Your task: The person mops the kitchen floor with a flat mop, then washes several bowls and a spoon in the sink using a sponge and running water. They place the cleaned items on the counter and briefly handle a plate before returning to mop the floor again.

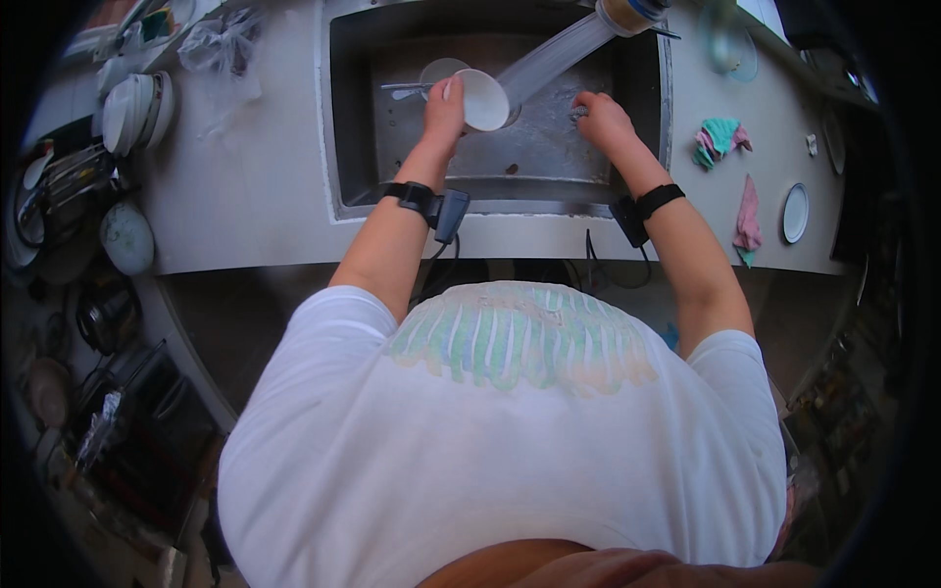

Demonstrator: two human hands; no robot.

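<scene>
My left hand (444, 114) grips a white cup (487, 101) by its side, its mouth tilted toward the falling water. A wide stream of water (560, 57) runs from the faucet head (625, 16) down beside the cup's rim. In my right hand (604, 122) is a grey steel-wool scrubber (578, 113), held over the right side of the stainless steel sink (514, 192). Partly hidden behind my left hand, a clear round dish (443, 69) lies in the sink with a spoon (403, 93) and another thin utensil beside it.
Stacked white bowls (138, 112) and a plastic bag (220, 45) occupy the left counter. On the right counter lie a teal-and-pink cloth (722, 140), a pink cloth (748, 217), a white lid-like dish (795, 213) and a glass item (742, 59). Cutlery (70, 180) is at far left.
</scene>
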